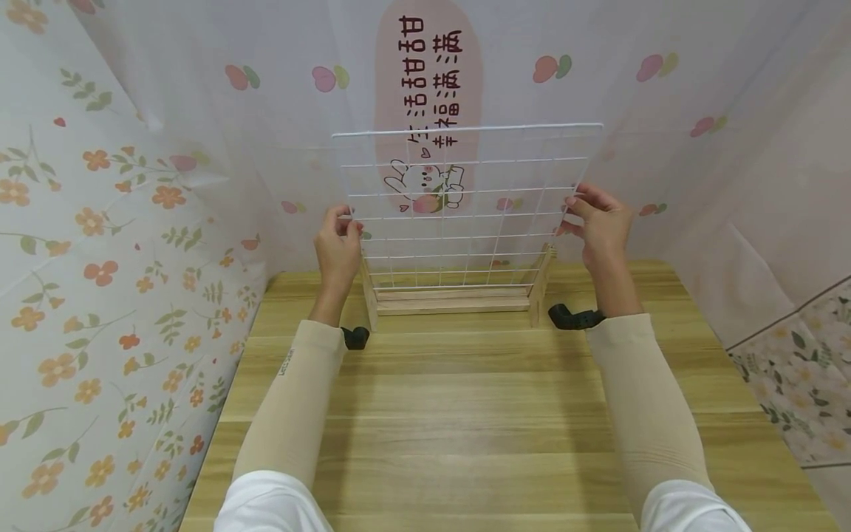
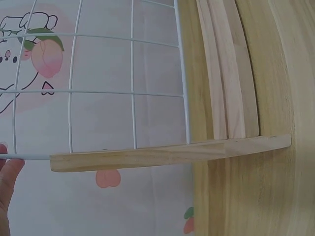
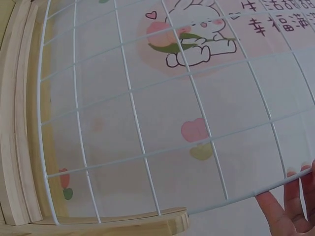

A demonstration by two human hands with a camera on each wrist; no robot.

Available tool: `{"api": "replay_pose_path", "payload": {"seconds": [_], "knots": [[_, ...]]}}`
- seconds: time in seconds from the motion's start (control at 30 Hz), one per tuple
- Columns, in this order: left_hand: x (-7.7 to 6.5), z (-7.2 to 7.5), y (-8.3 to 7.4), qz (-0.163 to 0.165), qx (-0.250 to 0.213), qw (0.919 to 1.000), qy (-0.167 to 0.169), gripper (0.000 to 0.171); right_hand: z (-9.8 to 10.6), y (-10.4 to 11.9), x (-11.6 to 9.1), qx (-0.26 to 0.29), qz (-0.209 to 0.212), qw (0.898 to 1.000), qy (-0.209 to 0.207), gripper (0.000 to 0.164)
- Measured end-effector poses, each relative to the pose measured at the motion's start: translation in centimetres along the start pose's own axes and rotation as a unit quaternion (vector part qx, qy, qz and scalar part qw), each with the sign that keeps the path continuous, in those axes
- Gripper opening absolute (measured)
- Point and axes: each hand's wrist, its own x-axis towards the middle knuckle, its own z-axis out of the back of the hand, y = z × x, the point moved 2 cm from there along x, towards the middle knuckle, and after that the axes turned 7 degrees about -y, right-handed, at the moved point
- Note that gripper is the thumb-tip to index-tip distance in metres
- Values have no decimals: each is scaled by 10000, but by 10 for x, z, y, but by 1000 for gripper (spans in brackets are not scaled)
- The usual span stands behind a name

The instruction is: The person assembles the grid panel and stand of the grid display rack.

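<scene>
A white wire grid panel (image 1: pixel 468 130) stands upright and leans back slightly, its lower part between the two side posts of a wooden stand (image 1: pixel 452 304). My left hand (image 1: pixel 337 247) pinches the panel's left edge wire just above the left post (image 2: pixel 147 157). On the opposite side, my right hand (image 1: pixel 603 222) holds the right edge wire between thumb and fingers, a little above the right post (image 3: pixel 123 222). In the right wrist view the fingertips of the right hand (image 3: pixel 290 211) lie against the edge wire. The bottom wire runs close over the stand's crossbars.
The stand sits at the back of a wood-grain table (image 1: pixel 439 414). Behind it hangs a white curtain (image 1: pixel 279 148) with fruit prints, a rabbit and lettering. A floral sheet (image 1: pixel 133 295) borders the left. Black camera mounts (image 1: pixel 575 318) project inward from both wrists.
</scene>
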Motion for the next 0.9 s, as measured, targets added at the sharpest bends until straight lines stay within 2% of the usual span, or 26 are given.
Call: {"api": "replay_pose_path", "payload": {"seconds": [0.27,0.7,0.9], "knots": [[-3,0,4,22,35,10000,27,14,1,-3,0,-166,-10,9999,-15,35],[-6,0,7,151,150,9996,180,13,4,-13,1,75,50,9999,82,28],[-6,1,8,232,215,9993,196,13,5,-14,-2,6,66,10000,63,33]]}}
